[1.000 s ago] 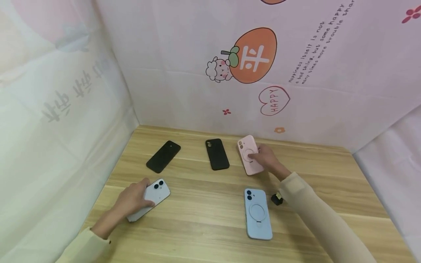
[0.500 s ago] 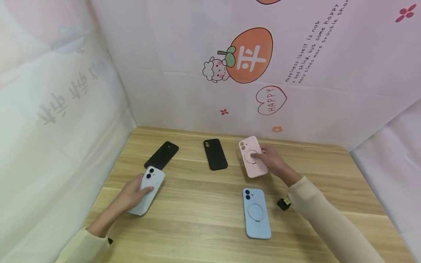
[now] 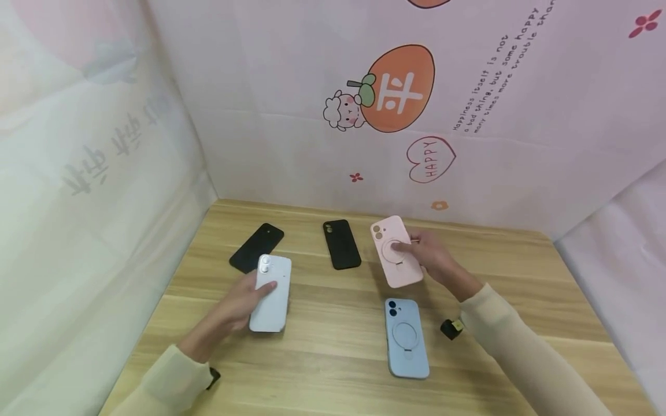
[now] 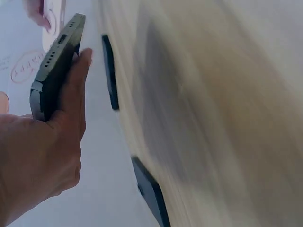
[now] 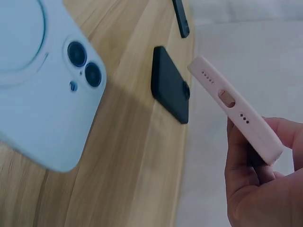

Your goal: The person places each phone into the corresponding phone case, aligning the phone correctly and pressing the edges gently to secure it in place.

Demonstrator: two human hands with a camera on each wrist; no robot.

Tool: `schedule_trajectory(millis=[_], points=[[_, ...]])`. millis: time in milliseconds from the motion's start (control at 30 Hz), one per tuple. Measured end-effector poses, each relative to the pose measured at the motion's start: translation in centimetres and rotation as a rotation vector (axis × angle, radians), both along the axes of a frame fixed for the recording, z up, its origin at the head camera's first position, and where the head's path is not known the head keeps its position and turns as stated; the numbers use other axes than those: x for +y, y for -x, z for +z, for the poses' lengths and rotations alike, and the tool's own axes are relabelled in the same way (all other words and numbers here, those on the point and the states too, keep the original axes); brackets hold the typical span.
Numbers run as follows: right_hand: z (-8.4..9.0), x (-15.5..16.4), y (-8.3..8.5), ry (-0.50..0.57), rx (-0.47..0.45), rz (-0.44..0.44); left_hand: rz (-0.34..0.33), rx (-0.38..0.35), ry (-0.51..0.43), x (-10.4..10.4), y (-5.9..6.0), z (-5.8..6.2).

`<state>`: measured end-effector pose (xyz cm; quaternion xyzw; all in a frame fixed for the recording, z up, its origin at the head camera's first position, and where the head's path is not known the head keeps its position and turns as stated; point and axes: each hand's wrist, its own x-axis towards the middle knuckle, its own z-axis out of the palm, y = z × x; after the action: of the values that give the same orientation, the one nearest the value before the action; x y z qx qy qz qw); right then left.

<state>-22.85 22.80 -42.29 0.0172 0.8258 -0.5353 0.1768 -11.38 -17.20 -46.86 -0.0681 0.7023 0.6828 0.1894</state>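
My left hand (image 3: 240, 306) grips a white phone (image 3: 271, 293) and holds it above the wooden table (image 3: 333, 346), camera end pointing away from me. In the left wrist view the phone (image 4: 56, 66) shows edge-on in my fingers (image 4: 75, 90). My right hand (image 3: 432, 257) holds a pink phone case (image 3: 395, 259) with a ring on its back, lifted off the table. In the right wrist view the pink case (image 5: 236, 109) appears from its bottom edge, with port cutouts. A light blue phone with a ring case (image 3: 406, 337) lies flat between my arms.
Two black cases lie at the back of the table, one on the left (image 3: 257, 247) and one in the middle (image 3: 341, 243). A small black object (image 3: 451, 329) sits by my right sleeve. Printed cloth walls (image 3: 364, 115) close in the table at the back and left.
My left hand has lifted the white phone and carried it right toward the middle, turning it upright. My right hand has raised the pink case off the table and drawn it slightly toward me.
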Motion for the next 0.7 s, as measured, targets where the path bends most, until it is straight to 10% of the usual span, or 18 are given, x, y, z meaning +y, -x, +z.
schedule_trajectory(millis=[333, 700], points=[[0.2, -1.4, -1.2, 0.038, 0.009, 0.036, -0.066, -0.04, -0.254, 5.4, 1.6, -0.6], [1.4, -3.1, -2.5, 0.133, -0.01, 0.017, -0.097, -0.077, -0.327, 8.2, 1.9, -1.2]])
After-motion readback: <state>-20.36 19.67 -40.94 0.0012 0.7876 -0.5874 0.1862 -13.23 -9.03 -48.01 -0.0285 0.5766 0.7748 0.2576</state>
